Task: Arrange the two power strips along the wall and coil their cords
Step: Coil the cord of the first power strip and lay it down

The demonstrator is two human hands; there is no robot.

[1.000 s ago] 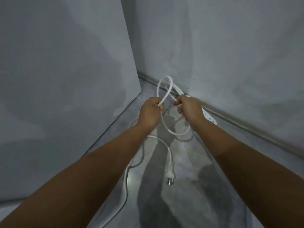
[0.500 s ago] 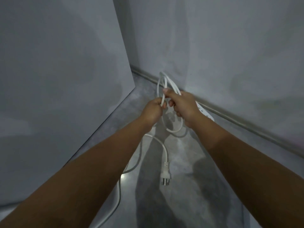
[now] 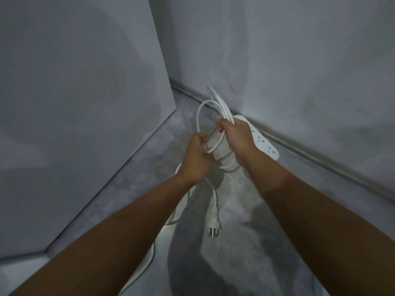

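both hands work above a grey concrete floor (image 3: 252,210) in a corner formed by two grey walls. the right hand (image 3: 237,137) is clenched around a bundle of loops of the white cord (image 3: 198,118), with the thumb pressed over the strands at the top of the fist. the loops rise out of this fist toward 12 o'clock and hang below it toward 6 o'clock. the left hand (image 3: 196,159) sits at 8 o'clock of the right hand, close beside it but not touching. its thumb and fingers pinch a single strand of the same cord where one loop curves down from the bundle.

a white power strip (image 3: 263,139) lies flat on the floor at 3 o'clock of the right hand, set along the base of the right wall (image 3: 299,71), just beside the skirting. its near end is hidden behind the right hand; several sockets show on its top face. only one strip is in view.

from the left hand the cord drops toward 6 o'clock to the floor and ends in a white plug (image 3: 214,224), which lies on the floor with its pins pointing to 6 o'clock. a further run of cord passes under the left forearm and trails toward 7 o'clock, out of the frame. the left wall (image 3: 74,103) meets the floor along a diagonal edge at 9 o'clock of the hands.
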